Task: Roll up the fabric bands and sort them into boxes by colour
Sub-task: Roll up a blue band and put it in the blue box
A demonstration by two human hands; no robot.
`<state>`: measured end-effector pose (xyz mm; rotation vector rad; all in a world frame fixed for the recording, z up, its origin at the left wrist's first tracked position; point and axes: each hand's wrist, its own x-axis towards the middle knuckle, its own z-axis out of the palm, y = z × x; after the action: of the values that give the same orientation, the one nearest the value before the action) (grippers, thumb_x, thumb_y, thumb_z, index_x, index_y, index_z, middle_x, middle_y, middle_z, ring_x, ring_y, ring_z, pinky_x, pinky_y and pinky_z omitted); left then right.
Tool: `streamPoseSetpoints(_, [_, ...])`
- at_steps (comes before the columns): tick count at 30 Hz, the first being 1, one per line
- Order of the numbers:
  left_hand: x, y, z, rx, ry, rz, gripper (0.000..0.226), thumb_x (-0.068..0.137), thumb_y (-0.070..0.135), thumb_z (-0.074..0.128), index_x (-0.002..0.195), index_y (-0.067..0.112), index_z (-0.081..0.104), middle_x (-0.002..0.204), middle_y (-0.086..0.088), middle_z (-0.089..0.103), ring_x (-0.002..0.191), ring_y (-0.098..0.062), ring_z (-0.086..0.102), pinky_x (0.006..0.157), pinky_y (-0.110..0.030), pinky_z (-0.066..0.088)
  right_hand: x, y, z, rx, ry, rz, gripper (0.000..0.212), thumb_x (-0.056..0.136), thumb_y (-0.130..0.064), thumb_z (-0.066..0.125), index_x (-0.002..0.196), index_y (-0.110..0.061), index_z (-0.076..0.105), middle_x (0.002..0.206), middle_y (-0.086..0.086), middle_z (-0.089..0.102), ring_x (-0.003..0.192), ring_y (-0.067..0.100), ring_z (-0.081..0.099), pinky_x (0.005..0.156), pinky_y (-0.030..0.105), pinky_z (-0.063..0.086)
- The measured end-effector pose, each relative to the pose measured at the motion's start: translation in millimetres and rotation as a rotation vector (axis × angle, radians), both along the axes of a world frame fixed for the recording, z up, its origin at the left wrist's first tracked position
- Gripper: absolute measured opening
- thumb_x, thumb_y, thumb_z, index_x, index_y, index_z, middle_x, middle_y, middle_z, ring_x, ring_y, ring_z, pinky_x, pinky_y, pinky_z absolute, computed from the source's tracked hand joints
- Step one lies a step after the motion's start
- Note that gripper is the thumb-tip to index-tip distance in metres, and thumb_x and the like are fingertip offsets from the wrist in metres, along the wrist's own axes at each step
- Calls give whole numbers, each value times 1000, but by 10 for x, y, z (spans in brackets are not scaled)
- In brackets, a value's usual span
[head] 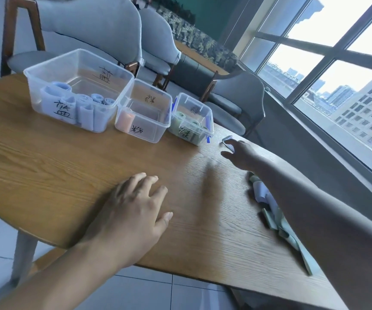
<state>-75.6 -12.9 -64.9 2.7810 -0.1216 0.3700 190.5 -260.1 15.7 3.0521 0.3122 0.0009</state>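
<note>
Meanwhile, the right hand [239, 154] is reaching, fingers spread, to a pale blue band [227, 142] beside the green box [205, 118] (blue box [46, 72] stands farthest left); the left hand [133, 209] is resting flat, steadying the table [46, 166].

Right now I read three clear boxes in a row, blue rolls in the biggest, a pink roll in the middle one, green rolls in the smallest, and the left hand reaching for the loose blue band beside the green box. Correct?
One slip: the right hand reaches for the loose blue band; the left hand rests flat on the table. The head view shows it. The biggest box, middle box and smallest box are as you said.
</note>
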Motion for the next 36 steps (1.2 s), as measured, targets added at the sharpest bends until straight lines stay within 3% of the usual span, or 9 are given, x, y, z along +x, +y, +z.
streamPoseSetpoints(3, [8,1,-6,-6,2,2,42,85,56,52,110,26,66,131,-3,62,127,-28,53,99,-45,49,186,4,-126,6,43,-75,61,97,-60,44,147,-25,40,143,21,49,132,38,44,109,46,36])
streamPoseSetpoints(7, [1,-5,0,-18,7,10,49,85,57,38,110,27,66,132,-2,61,128,-27,52,100,-44,48,326,77,-168,-29,48,-110,66,100,-63,33,153,-25,29,153,20,39,141,36,33,112,45,26])
streamPoseSetpoints(18, [2,-6,-10,-12,26,12,51,85,56,36,114,25,66,132,-3,60,128,-26,52,102,-44,46,483,169,-199,-22,57,-168,56,109,-42,24,153,-6,30,160,18,27,142,35,34,110,36,30])
streamPoseSetpoints(20, [0,-8,-16,-10,18,15,51,85,56,37,113,25,66,131,-3,61,127,-27,53,102,-44,47,563,119,-235,-1,51,-163,57,108,-45,29,148,-5,38,154,21,36,136,36,40,105,38,34])
streamPoseSetpoints(23, [0,-9,-23,-8,8,17,51,85,56,37,112,25,67,131,-3,62,127,-27,53,101,-44,47,646,49,-263,130,-8,-144,55,95,-60,44,123,-14,56,123,17,63,110,34,57,89,40,44])
streamPoseSetpoints(27, [7,-3,-39,-13,3,16,52,85,56,37,114,25,67,131,-3,61,127,-27,53,102,-45,47,544,17,-186,217,-79,-112,41,95,-56,50,106,-19,64,101,3,63,103,29,59,84,38,46])
streamPoseSetpoints(32, [5,4,-40,-13,1,9,53,86,57,37,115,25,67,132,-3,61,128,-27,52,102,-45,48,281,26,-74,338,-127,-85,37,96,-40,59,110,-7,70,113,12,70,109,30,62,90,36,46])
streamPoseSetpoints(36, [0,9,-36,-21,-3,-1,53,85,57,38,116,25,67,132,-2,61,128,-27,52,101,-45,49,23,37,-20,337,-129,-18,38,97,-39,60,113,-7,71,119,11,68,109,28,64,94,39,48])
